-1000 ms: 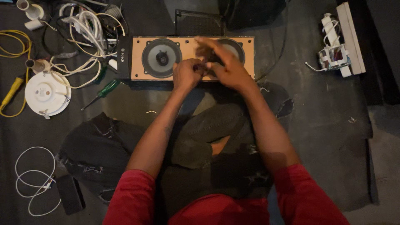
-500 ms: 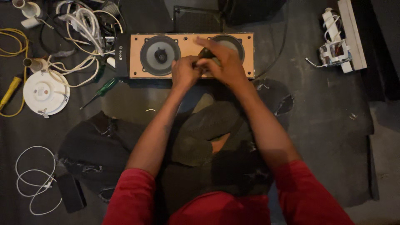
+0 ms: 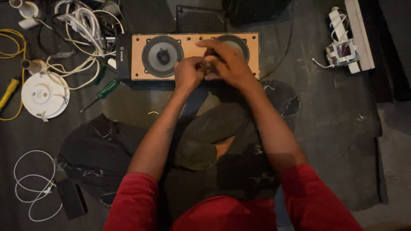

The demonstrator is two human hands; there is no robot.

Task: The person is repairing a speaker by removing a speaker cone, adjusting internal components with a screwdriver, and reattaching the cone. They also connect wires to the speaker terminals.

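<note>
Wooden speaker panel (image 3: 192,45) lies on the floor, where left hand (image 3: 189,73) and right hand (image 3: 227,62) close together over its right cone (image 3: 235,42), their grip's contents hidden.

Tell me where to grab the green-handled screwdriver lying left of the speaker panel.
Grip the green-handled screwdriver by its green handle, the upper-right end near the speaker panel. It lies flat on the mat, tilted, its thin shaft pointing down-left. Come from above, probably with the left hand, which is nearer.

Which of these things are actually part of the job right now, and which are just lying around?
In hand:
left hand
right hand
speaker panel

Lying about:
green screwdriver
white round fitting
white cables
yellow cable
white block
</note>
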